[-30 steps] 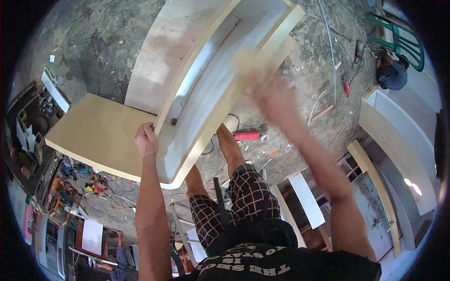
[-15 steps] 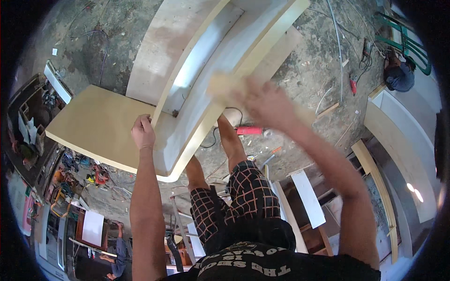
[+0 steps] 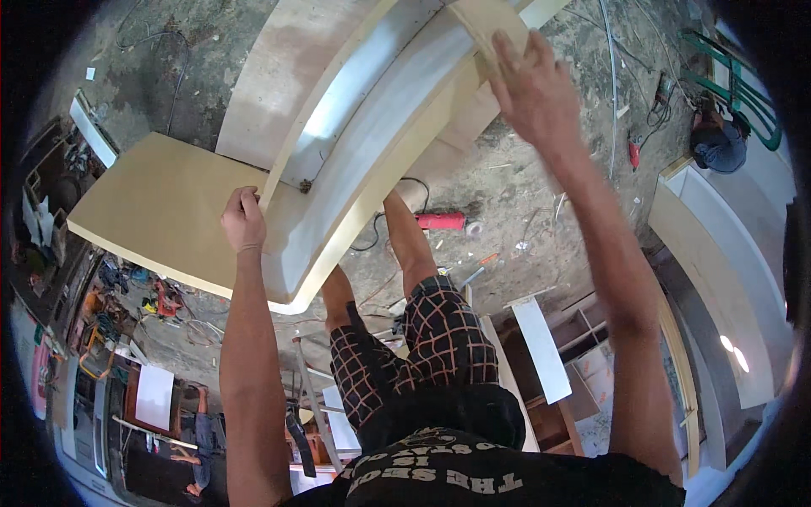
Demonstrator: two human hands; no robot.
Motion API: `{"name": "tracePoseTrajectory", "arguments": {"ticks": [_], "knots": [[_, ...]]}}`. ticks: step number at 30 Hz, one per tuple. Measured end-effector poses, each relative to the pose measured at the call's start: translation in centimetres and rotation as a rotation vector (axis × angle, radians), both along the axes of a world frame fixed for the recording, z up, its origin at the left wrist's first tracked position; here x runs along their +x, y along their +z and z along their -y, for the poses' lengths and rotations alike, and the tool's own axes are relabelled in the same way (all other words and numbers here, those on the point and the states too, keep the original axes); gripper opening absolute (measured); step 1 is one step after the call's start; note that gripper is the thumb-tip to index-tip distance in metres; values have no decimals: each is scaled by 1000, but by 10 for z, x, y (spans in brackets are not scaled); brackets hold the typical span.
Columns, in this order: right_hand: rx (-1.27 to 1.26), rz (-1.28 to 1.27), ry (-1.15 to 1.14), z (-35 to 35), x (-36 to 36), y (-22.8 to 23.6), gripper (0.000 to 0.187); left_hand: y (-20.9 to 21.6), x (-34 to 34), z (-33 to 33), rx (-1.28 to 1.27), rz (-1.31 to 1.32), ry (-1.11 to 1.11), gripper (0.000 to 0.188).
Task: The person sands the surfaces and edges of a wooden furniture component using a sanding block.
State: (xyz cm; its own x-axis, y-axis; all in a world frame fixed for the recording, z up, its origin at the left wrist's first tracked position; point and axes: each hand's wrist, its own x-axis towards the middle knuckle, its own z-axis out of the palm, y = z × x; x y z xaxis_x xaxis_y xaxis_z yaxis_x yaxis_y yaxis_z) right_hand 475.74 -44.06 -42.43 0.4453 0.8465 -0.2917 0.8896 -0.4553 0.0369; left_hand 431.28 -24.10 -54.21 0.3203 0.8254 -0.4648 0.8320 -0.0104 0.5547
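Note:
A long curved panel (image 3: pixel 380 127) with a white face and pale wooden edges arcs below me. My left hand (image 3: pixel 243 221) is closed on its inner wooden edge, beside a flat beige board (image 3: pixel 160 211) joined to it. My right hand (image 3: pixel 532 84) reaches far forward and presses a tan sanding pad (image 3: pixel 483 25) flat against the upper end of the white face, fingers spread over it. My legs in checked shorts (image 3: pixel 431 338) stand on a metal ladder (image 3: pixel 311 380) beneath the panel.
A red power tool (image 3: pixel 439 221) with a cable lies on the dusty floor below. A white board (image 3: pixel 541 346) leans by open shelving. A crouched person (image 3: pixel 718 144) works near a green frame (image 3: pixel 743 93). Another person (image 3: pixel 198 439) stands among tools at lower left.
My right hand slid the pad slightly down-left along the curved face, then swept it up and away to the far end. My left hand stayed on the edge.

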Motion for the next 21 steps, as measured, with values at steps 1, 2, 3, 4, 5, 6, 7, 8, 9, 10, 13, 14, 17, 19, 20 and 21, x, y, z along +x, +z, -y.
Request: {"name": "tracePoseTrajectory", "arguments": {"ticks": [1, 2, 3, 4, 5, 6, 7, 8, 9, 10, 13, 14, 17, 19, 20, 21], "knots": [[72, 32, -79, -9, -7, -3, 61, -2, -7, -3, -6, -8, 15, 36], [77, 21, -73, -4, -36, 1, 61, 0, -15, -4, -13, -21, 37, 36], [-7, -96, 7, 14, -82, 10, 60, 3, -22, -6, -7, -32, 41, 36], [-98, -194, 88, 24, -101, 17, 60, 3, -17, -4, -7, -31, 27, 35], [-99, -189, 92, 27, -89, 11, 60, 3, -14, -3, -5, -33, 13, 33], [-60, -148, 154, 28, -68, 1, 59, 3, -11, -3, -7, -30, 16, 33], [-26, -93, 216, 29, -45, -9, 58, 3, 4, -1, -16, -50, 19, 32], [-37, -88, 216, 16, -27, -12, 58, 5, 10, 4, -30, -80, 20, 31], [57, -54, 85, -8, -10, -10, 58, 5, 5, 4, -32, -89, 21, 31], [150, -19, -49, -23, -7, -9, 58, 3, 0, -1, -16, -54, 0, 31], [100, -87, -73, 11, -98, -20, 59, -3, -19, -5, 7, -21, -6, 31], [-6, -164, 5, 25, -125, -9, 60, -4, -25, -6, -6, -13, 13, 31], [-8, -214, 55, 28, -83, -14, 61, -3, -13, -3, -35, -21, 29, 30], [85, -84, 32, 7, -21, -28, 64, -6, -4, -2, -38, 6, 34, 30], [82, -88, 30, 2, -21, -25, 64, -6, -5, -2, -32, 18, 40, 30], [148, -31, -90, -5, -26, -25, 63, -5, -5, 1, -35, 14, 38, 30]]}}
